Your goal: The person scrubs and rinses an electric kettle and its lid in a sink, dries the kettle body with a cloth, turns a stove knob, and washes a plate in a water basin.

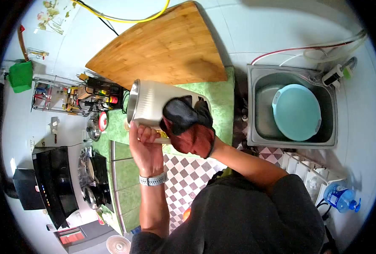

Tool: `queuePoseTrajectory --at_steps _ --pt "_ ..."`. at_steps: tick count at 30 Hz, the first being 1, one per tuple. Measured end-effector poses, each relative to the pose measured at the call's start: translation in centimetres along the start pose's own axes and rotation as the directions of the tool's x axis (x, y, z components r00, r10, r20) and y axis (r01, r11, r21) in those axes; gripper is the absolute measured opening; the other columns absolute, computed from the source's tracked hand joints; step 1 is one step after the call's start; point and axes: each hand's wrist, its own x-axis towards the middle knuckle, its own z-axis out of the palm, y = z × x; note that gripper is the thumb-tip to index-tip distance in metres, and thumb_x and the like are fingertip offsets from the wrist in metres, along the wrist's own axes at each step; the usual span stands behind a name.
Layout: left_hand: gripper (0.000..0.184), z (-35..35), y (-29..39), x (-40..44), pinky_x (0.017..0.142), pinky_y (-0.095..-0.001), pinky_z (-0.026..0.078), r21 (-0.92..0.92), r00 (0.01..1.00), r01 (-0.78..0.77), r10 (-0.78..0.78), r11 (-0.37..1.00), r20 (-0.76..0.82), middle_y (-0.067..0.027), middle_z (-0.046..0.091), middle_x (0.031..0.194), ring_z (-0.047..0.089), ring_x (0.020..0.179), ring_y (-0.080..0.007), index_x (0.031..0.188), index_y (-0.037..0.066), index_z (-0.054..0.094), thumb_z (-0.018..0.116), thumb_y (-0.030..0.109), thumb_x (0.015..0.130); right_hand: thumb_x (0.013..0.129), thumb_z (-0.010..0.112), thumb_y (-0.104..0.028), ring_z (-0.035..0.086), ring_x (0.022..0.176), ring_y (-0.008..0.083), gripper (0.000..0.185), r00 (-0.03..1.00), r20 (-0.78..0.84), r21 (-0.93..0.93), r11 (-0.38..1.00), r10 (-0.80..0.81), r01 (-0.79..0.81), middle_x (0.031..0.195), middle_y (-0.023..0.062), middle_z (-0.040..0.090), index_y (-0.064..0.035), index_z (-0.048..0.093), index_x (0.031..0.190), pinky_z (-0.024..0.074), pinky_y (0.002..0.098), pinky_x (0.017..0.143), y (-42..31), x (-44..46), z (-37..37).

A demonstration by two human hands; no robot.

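Observation:
A cream-coloured cylindrical pot [154, 99] with a steel rim lies tipped on its side, its mouth turned left. My left hand [147, 146], bare and with a grey watch band on the wrist, has its fingers curled around the pot's pale handle [164, 140]; its thumb reaches up by the rim. On my right hand [191, 127] is a dark red and black glove. That hand presses with bent fingers against the pot's right end and covers part of it. The pot's inside is mostly hidden from me.
Behind the pot, a large wooden board [166, 51] leans on the wall above the green counter [222, 110]. To the right is a steel sink [262, 95] holding a light-blue basin [297, 112]. A bottle rack [48, 97], stove [99, 173] and range hood [54, 182] stand left.

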Motion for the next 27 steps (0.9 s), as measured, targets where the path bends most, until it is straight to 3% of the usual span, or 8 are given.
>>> queuePoseTrajectory --at_steps 2,8,13,17,19,24,25,27 --pt "0.04 0.4 1.4 -0.6 0.059 -0.0269 0.031 0.082 0.994 -0.087 0.091 0.993 -0.055 0.0075 0.027 0.058 0.026 0.055 -0.0078 0.068 0.018 0.037 0.054 0.037 0.099 0.092 0.046 -0.022 0.053 0.112 0.0283 0.034 0.991 -0.001 0.214 0.968 0.136 -0.133 0.121 0.0154 0.055 -0.0058 0.052 0.121 0.039 0.0393 0.1 1.5 -1.0 0.3" --pt "0.045 -1.4 6.8 -1.6 0.043 -0.0226 0.022 -0.045 0.951 -0.304 0.3 0.952 -0.07 0.0081 0.023 0.048 0.02 0.042 -0.0062 0.061 0.019 0.034 0.053 0.036 0.098 0.084 0.051 -0.017 0.057 0.088 0.0314 0.014 0.994 0.005 -0.738 0.671 0.107 -0.069 0.088 0.0161 0.058 -0.0065 0.059 0.088 0.0424 0.0427 0.081 8.3 -7.1 -1.5" --pt "0.045 -3.2 9.2 -2.2 0.042 -0.0241 0.018 -0.081 0.931 -0.352 0.357 0.933 0.073 0.0085 0.021 0.047 0.016 0.042 -0.006 0.06 0.02 0.033 0.051 0.036 0.097 0.076 0.054 -0.013 0.055 0.07 0.0317 0.011 0.945 0.056 -0.892 0.442 0.323 -0.098 0.064 0.0135 0.055 -0.0079 0.06 0.067 0.0389 0.0414 0.067 5.5 -4.3 -3.9" --pt "0.046 -4.0 9.9 -2.8 0.041 -0.0239 0.017 -0.066 0.917 -0.38 0.385 0.923 0.107 0.0083 0.021 0.046 0.016 0.04 -0.0062 0.059 0.02 0.033 0.049 0.039 0.098 0.074 0.055 -0.008 0.053 0.066 0.0304 0.008 0.99 0.08 -0.858 0.514 0.117 0.009 0.07 0.0132 0.054 -0.0062 0.057 0.081 0.0373 0.0416 0.065 3.2 0.3 -5.5" --pt "0.047 -3.9 10.0 -3.1 0.041 -0.0242 0.017 -0.054 0.912 -0.383 0.386 0.922 0.136 0.0079 0.02 0.045 0.015 0.039 -0.0066 0.057 0.021 0.031 0.049 0.04 0.097 0.074 0.054 -0.007 0.054 0.067 0.0309 0.011 0.945 -0.284 -0.737 0.667 -0.162 -0.107 0.075 0.0163 0.058 -0.0038 0.057 0.083 0.0375 0.0446 0.066 -0.2 3.1 -6.8" --pt "0.05 -2.8 8.3 -4.4 0.041 -0.0269 0.015 0.014 0.904 -0.407 0.401 0.913 0.148 0.0076 0.02 0.044 0.013 0.039 -0.0082 0.055 0.021 0.028 0.044 0.042 0.098 0.087 0.05 -0.012 0.058 0.08 0.0272 0.008 0.94 -0.328 -0.929 0.214 -0.092 -0.303 0.099 0.0139 0.064 -0.0072 0.053 0.093 0.0426 0.0426 0.079 -12.3 7.5 -4.1" --pt "0.051 -2.4 8.1 -4.8 0.041 -0.0275 0.014 0.052 0.905 -0.416 0.408 0.908 0.116 0.0076 0.02 0.043 0.013 0.038 -0.0087 0.054 0.021 0.028 0.042 0.042 0.098 0.09 0.05 -0.017 0.056 0.078 0.0278 0.018 0.942 -0.278 -0.716 0.695 -0.189 -0.072 0.098 0.0163 0.064 -0.0045 0.053 0.103 0.0423 0.0442 0.084 -9.1 6.4 0.5" --pt "0.051 -2.6 8.2 -5.0 0.041 -0.0283 0.014 0.012 0.926 -0.368 0.365 0.93 0.1 0.0073 0.018 0.043 0.012 0.038 -0.0097 0.053 0.021 0.026 0.039 0.042 0.098 0.092 0.049 -0.021 0.054 0.077 0.0284 0.028 0.911 -0.285 -0.285 0.934 -0.298 0.216 0.096 0.0187 0.063 -0.0017 0.053 0.113 0.0419 0.0458 0.088 -8.9 6.7 1.6"
